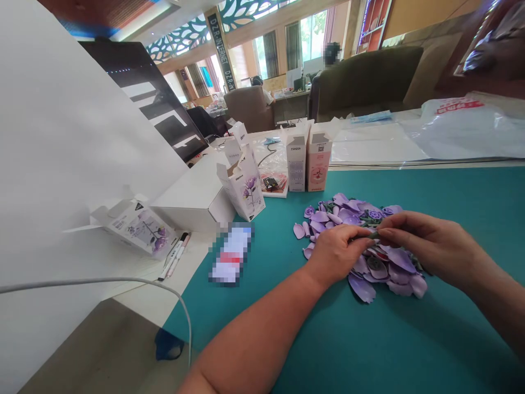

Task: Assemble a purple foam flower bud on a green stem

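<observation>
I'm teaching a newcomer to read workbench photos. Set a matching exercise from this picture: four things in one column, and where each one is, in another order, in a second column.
Things:
1. Lilac petals
2. Pink carton
3. Two pens
4. Right hand

Places:
A. Lying on the white surface beside the mat
B. Above the pile, pinching a green piece with the left hand
C. Heaped on the teal mat
D. Standing upright at the mat's far edge

Pairs: 1-C, 2-D, 3-A, 4-B
</observation>
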